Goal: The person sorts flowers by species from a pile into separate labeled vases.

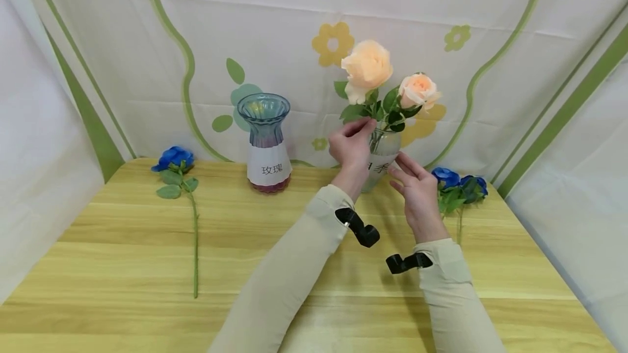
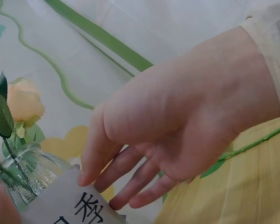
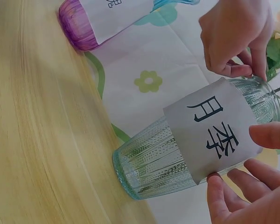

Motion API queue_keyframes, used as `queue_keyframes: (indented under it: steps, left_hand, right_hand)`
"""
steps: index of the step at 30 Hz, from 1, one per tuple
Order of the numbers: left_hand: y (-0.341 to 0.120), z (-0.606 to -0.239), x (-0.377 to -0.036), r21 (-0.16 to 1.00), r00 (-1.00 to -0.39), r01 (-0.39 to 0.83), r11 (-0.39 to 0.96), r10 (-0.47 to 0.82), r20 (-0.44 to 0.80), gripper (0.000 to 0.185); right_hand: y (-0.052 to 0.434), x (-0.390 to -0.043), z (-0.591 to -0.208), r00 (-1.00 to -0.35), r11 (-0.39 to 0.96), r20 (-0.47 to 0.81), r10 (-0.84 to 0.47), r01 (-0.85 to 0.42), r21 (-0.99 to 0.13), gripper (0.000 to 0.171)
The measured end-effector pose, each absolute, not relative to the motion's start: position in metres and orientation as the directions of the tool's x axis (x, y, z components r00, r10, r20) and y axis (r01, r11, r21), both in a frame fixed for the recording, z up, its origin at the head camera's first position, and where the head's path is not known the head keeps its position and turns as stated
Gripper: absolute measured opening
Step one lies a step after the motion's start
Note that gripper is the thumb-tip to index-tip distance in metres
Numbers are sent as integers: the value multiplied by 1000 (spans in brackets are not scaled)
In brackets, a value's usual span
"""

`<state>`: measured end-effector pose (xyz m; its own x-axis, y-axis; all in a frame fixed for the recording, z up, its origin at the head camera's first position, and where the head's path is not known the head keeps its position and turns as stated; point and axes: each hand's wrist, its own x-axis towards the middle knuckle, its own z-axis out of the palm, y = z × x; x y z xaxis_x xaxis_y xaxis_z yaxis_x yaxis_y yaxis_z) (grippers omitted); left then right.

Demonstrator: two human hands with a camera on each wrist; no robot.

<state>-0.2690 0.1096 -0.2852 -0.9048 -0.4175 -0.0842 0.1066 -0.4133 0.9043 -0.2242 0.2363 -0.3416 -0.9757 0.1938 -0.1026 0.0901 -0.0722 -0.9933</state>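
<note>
A clear glass vase (image 3: 149, 158) with a white paper label (image 3: 196, 112) stands on the table, holding two peach roses, a large rose (image 1: 368, 65) and a smaller rose (image 1: 418, 91). At its rim my left hand (image 1: 352, 146) has thumb and forefinger drawn together, pinching at the large rose's stem; the fingers hide the exact contact. From the right side my right hand (image 1: 417, 195) steadies the vase. Its thumb lies against the label and its other fingers rest along the glass, as the right wrist view shows.
A blue-to-purple glass vase (image 1: 265, 138) with a label stands left of the hands. One blue rose (image 1: 174, 159) lies on the table's (image 1: 122, 255) left side. More blue roses (image 1: 458, 181) lie at the right. A patterned curtain (image 1: 294, 4) hangs behind.
</note>
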Motion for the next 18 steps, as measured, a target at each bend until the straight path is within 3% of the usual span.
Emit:
queue_keyframes:
  steps: [9,18]
  left_hand:
    - [91,-298,-258,910,-921,81,-406,-381,-87,11]
    - [49,-318,-231,919,-908,147,-367,-418,-21,30]
  right_hand:
    - [234,-226,-341,-976,-68,-98,197,86,-994,61]
    - [237,-224,-341,-973,-80,-115,201,101,-992,61]
